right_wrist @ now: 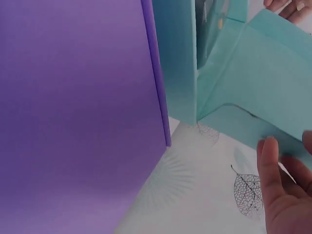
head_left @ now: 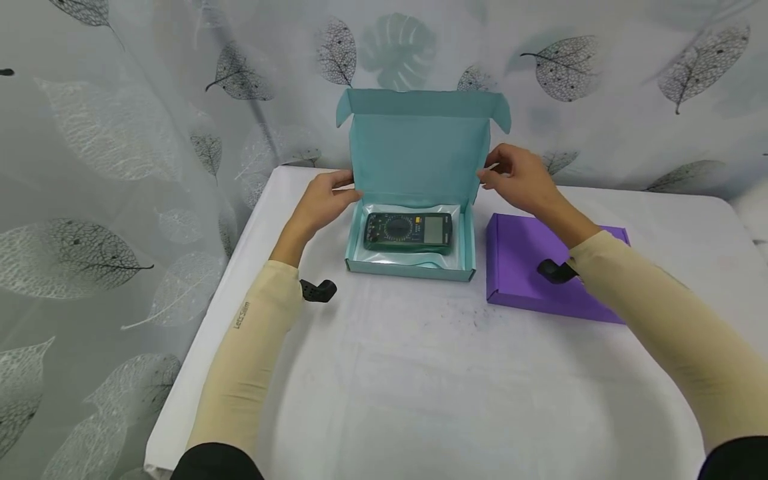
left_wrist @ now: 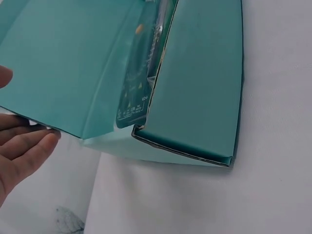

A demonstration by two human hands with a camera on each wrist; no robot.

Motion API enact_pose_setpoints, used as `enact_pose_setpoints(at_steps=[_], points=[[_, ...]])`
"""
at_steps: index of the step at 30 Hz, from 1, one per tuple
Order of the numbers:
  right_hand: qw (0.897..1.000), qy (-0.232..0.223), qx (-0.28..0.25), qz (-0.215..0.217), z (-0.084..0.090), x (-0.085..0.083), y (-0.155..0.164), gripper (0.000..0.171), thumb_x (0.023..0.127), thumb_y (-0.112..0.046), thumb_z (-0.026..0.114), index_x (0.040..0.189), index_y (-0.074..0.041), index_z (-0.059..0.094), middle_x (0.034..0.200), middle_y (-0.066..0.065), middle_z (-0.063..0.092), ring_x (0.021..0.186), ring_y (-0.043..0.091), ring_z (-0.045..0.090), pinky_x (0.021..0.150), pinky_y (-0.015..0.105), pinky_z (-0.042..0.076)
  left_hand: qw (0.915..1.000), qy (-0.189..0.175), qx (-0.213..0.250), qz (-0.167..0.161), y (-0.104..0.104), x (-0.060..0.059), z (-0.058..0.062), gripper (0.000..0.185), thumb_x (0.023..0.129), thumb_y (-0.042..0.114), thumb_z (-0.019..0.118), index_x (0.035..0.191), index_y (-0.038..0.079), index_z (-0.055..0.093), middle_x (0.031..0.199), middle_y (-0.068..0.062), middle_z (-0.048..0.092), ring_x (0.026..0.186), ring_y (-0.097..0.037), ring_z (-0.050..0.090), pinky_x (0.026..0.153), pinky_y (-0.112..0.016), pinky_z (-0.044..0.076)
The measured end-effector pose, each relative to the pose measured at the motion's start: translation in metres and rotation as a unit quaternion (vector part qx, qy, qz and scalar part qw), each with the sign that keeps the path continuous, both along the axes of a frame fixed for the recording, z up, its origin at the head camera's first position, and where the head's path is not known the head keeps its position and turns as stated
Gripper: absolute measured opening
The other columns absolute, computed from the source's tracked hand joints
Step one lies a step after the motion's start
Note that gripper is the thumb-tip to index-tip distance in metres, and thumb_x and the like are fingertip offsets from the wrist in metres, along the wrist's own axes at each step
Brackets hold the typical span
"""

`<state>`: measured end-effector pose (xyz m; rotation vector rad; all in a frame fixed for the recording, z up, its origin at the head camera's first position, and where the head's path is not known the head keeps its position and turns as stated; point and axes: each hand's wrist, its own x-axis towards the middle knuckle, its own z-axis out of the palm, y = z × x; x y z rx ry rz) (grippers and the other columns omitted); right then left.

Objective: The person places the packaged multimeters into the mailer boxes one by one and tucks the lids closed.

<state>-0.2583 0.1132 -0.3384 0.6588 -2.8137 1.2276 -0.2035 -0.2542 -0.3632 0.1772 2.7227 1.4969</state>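
Two hands hold the upright lid of the teal box (head_left: 414,270), which sits on the white table (head_left: 420,373) with a digital multimeter (head_left: 408,232) lying flat in its tray on a clear plastic liner (head_left: 367,248).

Risk: the lid is thin card. Uneven pressure from one side could likely twist or crease it, or slide the light box across the table toward the purple box (head_left: 528,267) just beside it. A side flap could catch on the tray wall.

Grip: the left hand (head_left: 324,200) has its fingers nearly straight and loosely spread, fingertips touching the lid's left edge. The right hand (head_left: 519,177) has its fingers lightly curled, pinching the lid's right edge flap between thumb and fingertips.
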Motion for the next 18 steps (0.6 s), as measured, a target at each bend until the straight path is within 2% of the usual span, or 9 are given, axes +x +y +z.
enact_pose_setpoints(at_steps=[4,9,14,18], points=[[1.000,-0.001,0.017,0.009,0.002,0.003,0.003,0.037,0.104,-0.028,0.065,0.125,0.002,0.060,0.116,0.021,0.071,0.104,0.034,0.070,0.084,0.044,0.049,1.0000,-0.008,0.001,-0.003,-0.002,0.004,-0.001,0.057,0.102,0.025,0.064,0.153,0.003,0.051,0.151,-0.012,0.054,0.137,-0.029,0.053,0.110,-0.044,0.045],[1.000,-0.004,-0.011,0.026,-0.001,0.005,0.007,0.044,0.101,-0.018,0.071,0.135,0.003,0.054,0.130,0.020,0.062,0.114,0.037,0.066,0.094,0.046,0.053,0.9999,-0.003,0.011,-0.008,-0.002,0.009,-0.003,0.055,0.103,0.022,0.064,0.152,0.002,0.052,0.151,-0.012,0.055,0.135,-0.029,0.055,0.109,-0.044,0.046],[0.998,-0.004,-0.023,0.056,-0.005,0.006,0.010,0.054,0.098,-0.011,0.075,0.146,-0.002,0.053,0.137,0.017,0.061,0.114,0.036,0.066,0.099,0.049,0.053,0.9999,-0.004,0.014,-0.009,-0.002,0.014,-0.005,0.054,0.102,0.021,0.064,0.151,0.000,0.053,0.150,-0.013,0.056,0.134,-0.029,0.056,0.109,-0.045,0.046],[0.997,-0.010,-0.017,0.074,-0.007,0.010,0.010,0.053,0.096,-0.008,0.076,0.145,-0.004,0.057,0.136,0.015,0.062,0.113,0.035,0.067,0.096,0.044,0.055,0.9999,-0.013,0.007,-0.008,-0.003,0.018,-0.007,0.056,0.103,0.027,0.063,0.151,0.000,0.053,0.149,-0.014,0.056,0.134,-0.029,0.056,0.110,-0.047,0.044]])
